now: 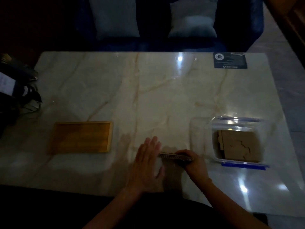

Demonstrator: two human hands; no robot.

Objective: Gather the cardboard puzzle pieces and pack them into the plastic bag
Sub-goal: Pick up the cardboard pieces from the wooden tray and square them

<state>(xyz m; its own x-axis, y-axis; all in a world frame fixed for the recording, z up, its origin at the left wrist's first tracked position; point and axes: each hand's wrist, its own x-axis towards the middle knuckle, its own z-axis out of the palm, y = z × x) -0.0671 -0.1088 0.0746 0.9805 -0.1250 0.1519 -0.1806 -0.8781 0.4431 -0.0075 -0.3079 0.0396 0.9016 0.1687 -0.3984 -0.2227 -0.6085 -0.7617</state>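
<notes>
A stack of cardboard puzzle pieces (pixel 168 155) stands on edge near the table's front, seen edge-on. My right hand (pixel 189 161) grips its right end. My left hand (pixel 148 162) is flat, fingers straight, pressed against the stack's left end. To the right lies a clear plastic bag (pixel 237 128) with a blue zip strip, and brown cardboard pieces (pixel 239 146) lie inside it. The bag is a short way right of my right hand.
An empty wooden tray (pixel 80 138) lies at the left of the marble table (pixel 148 88). A dark card (pixel 230 61) sits at the far right corner. Dark objects and cables (pixel 19 86) hang at the left edge. A blue sofa with cushions stands behind.
</notes>
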